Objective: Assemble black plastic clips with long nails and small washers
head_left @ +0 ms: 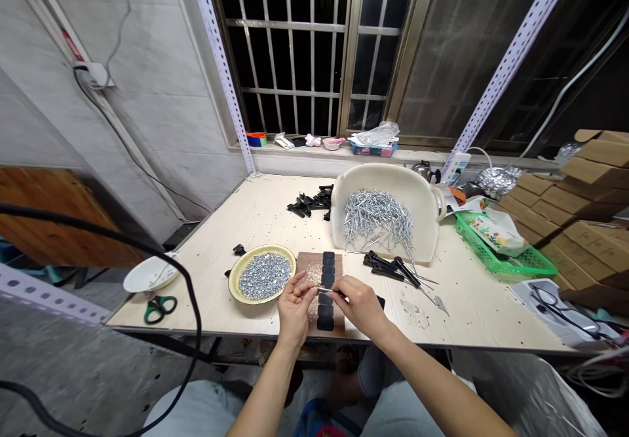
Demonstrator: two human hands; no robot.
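Note:
My left hand (296, 303) and my right hand (358, 303) meet above a brown board (307, 266) at the table's front edge, both pinched on a thin metal pin (324, 289) held between them. A column of black pads (326, 289) runs down the board under the pin. Just left of the board is a yellow dish of small silver parts (263, 275). Behind the board a cream tub (388, 211) holds a heap of long metal pins, with black clips (390, 268) lying in front of it.
More black clips (310, 202) lie at the table's back. A white bowl (150, 273) and green-handled scissors (160, 306) are at the left corner. A green basket (506, 250) and stacked cardboard boxes (565, 208) stand on the right. A black cable (191, 306) hangs on the left.

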